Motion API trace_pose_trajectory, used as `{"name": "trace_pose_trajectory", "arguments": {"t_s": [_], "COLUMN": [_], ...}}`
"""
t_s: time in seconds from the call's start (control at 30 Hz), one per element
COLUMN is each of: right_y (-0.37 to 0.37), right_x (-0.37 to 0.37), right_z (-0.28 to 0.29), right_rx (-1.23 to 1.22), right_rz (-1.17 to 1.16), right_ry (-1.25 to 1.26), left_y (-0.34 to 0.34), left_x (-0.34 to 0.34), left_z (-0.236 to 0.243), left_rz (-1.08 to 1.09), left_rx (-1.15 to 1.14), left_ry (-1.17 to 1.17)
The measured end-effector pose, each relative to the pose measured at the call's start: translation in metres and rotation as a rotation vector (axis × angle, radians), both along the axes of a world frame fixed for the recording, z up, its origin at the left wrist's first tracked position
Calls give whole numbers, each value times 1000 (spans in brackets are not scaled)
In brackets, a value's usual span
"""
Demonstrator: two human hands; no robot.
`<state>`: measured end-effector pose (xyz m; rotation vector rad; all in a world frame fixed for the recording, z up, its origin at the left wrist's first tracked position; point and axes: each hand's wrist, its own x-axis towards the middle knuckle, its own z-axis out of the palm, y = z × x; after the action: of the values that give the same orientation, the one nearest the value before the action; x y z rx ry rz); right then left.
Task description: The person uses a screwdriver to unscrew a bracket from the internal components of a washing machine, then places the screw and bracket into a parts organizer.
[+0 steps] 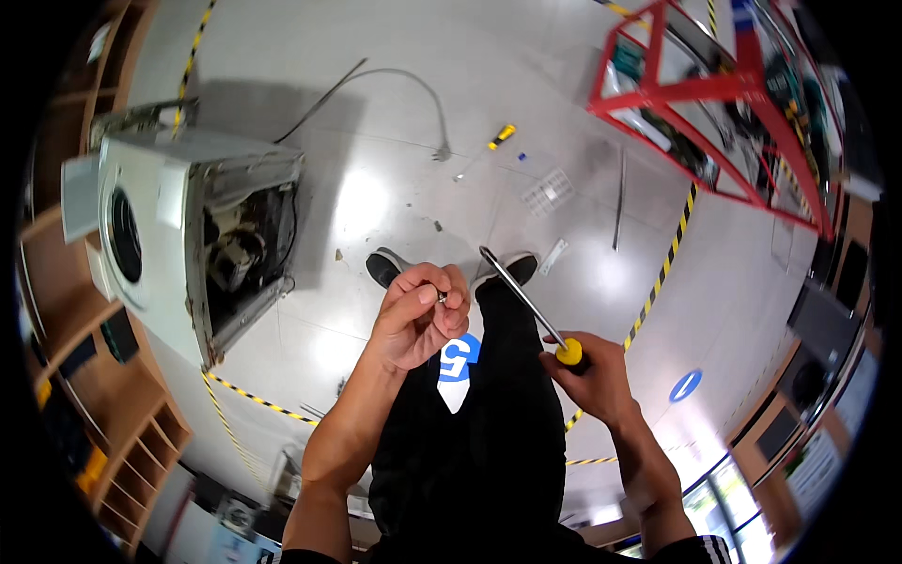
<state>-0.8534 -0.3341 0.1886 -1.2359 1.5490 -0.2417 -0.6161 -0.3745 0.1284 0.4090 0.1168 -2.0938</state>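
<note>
My left hand (425, 318) is raised in the middle, its thumb and fingers pinched on a small metal screw (442, 296). The screw is tiny, and the fingers partly cover it. Lower and to the right, my right hand (592, 371) is closed round the yellow and black handle of a screwdriver (526, 301). Its long metal shaft slants up and to the left, with the tip apart from my left hand. At the left a white front-loading washing machine (155, 226) stands with one side uncovered, its inner parts showing.
A power cord (399, 72) runs over the floor from the washing machine. Beyond my feet lie another yellow screwdriver (503, 137), a clear compartment tray (548, 193), a wrench (554, 257) and a thin rod (620, 199). A red metal rack (695, 91) stands at the far right.
</note>
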Motion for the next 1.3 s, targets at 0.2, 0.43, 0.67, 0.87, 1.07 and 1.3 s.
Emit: {"name": "trace_pose_trajectory", "arguments": {"t_s": [0.2, 0.43, 0.67, 0.87, 1.07, 1.3], "right_y": [-28, -34, -43, -49, -71, -103], "right_x": [119, 244, 339, 372, 384, 393], "right_z": [48, 54, 64, 62, 53, 40], "right_rx": [-35, -218, -116, -27, 9, 32], "right_rz": [422, 697, 910, 936, 1013, 1048], "right_ry": [87, 51, 195, 199, 135, 67], "left_y": [42, 79, 109, 116, 106, 88], "left_x": [116, 222, 284, 307, 320, 331], "left_z": [8, -1, -6, -8, -7, -11], "left_rz": [371, 714, 861, 905, 901, 821], "left_rx": [106, 271, 314, 404, 525, 612], "left_ry": [30, 104, -68, -131, -202, -321]}}
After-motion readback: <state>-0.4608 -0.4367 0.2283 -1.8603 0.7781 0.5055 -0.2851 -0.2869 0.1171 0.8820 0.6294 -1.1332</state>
